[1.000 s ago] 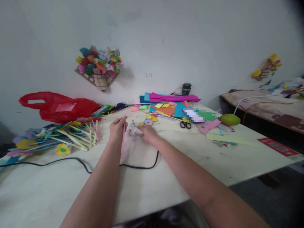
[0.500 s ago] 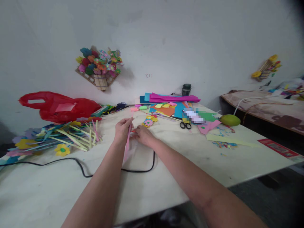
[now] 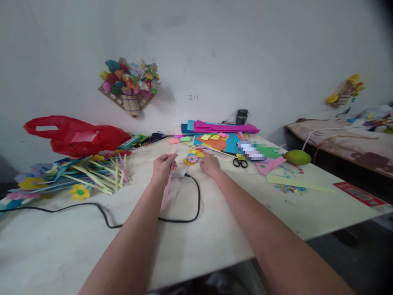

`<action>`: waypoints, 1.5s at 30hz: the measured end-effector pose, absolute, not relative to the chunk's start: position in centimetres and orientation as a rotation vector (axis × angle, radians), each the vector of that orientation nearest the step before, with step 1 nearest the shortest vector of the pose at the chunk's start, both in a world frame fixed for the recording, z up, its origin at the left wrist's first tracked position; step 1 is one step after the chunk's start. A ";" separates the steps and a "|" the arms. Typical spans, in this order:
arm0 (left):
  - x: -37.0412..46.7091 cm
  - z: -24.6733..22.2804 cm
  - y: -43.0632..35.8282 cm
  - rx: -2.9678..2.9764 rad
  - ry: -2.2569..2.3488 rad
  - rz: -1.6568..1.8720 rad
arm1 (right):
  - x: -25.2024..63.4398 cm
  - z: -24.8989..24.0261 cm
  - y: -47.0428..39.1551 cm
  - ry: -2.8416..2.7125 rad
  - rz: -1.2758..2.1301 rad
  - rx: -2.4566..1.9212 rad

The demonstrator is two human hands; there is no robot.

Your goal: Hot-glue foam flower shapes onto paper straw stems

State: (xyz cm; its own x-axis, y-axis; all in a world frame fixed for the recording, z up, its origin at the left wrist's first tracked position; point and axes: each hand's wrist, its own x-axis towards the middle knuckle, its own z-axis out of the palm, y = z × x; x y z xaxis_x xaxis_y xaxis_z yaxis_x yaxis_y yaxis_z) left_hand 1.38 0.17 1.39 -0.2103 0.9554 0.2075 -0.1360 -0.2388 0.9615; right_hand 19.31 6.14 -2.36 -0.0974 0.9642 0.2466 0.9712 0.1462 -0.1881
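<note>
My left hand (image 3: 165,167) is closed on a thin pink paper strip (image 3: 168,186), which slants down toward me. Beside that hand lies a small white device (image 3: 178,174) with a black cord (image 3: 198,192) running from it, partly hidden behind my fingers. My right hand (image 3: 210,164) rests low over the table with its fingers reaching to the edge of a small cluster of paper flowers (image 3: 192,158), pink, yellow and blue. No item shows in its fingers, and whether the fingertips touch a flower I cannot tell.
To the left lie pale paper strips (image 3: 98,177), a yellow flower (image 3: 80,192) and a red plastic bag (image 3: 76,137). Black-handled scissors (image 3: 240,163), coloured sheets (image 3: 225,128), a green-yellow oval object (image 3: 297,157) and paper scraps (image 3: 291,189) are on the right.
My right hand has moved away from the white device, to the right beside the flower cluster. My left hand still holds the pink strip and has shifted slightly right.
</note>
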 end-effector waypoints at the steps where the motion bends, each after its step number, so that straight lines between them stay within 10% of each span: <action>1: 1.4 1.4 0.2 1.150 1.110 1.593 | 19.4 -2.5 6.2 -2.147 -0.032 -1.877; 25: 1.5 1.1 0.2 1.164 1.132 1.570 | 20.7 -2.7 7.6 -1.899 -0.076 -1.651; 45: 1.6 0.4 0.6 1.203 1.072 1.492 | 17.6 -1.0 5.1 -1.058 0.987 -1.016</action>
State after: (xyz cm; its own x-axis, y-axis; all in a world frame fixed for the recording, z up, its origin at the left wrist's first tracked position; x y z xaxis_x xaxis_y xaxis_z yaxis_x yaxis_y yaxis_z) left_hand 1.60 0.55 0.45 -0.1097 0.9748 0.1941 -0.1268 -0.2074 0.9700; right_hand 17.57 5.11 -1.05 0.1992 0.9587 0.2030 -0.1361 0.2322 -0.9631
